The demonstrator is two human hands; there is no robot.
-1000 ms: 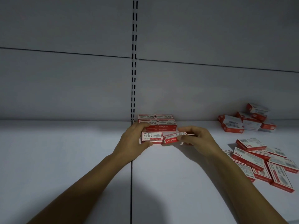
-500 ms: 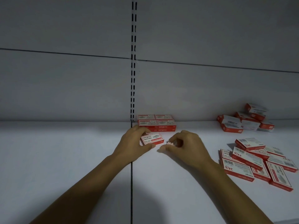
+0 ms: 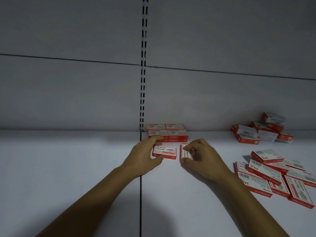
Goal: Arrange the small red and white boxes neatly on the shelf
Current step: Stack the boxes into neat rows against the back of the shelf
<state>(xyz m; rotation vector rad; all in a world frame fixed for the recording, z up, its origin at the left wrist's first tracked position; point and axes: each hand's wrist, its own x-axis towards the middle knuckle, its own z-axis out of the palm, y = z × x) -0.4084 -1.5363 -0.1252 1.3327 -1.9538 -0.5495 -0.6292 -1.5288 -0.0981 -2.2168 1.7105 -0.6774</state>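
Several small red and white boxes form a tidy block (image 3: 168, 133) against the back wall of the white shelf (image 3: 68, 168). In front of that block, my left hand (image 3: 145, 156) grips one box (image 3: 165, 152) lying flat with its label up. Just to its right, my right hand (image 3: 201, 157) holds a second box (image 3: 186, 152) turned lengthwise, partly hidden under my fingers. A narrow gap separates the two boxes.
A loose pile of boxes (image 3: 273, 175) lies at the right front of the shelf. Another heap of boxes (image 3: 263, 132) leans against the back wall at the far right. A slotted upright (image 3: 143, 65) runs up the back wall.
Both boxes have come down flat onto the shelf in front of the block. My right hand has turned its box lengthwise and moved it slightly right.
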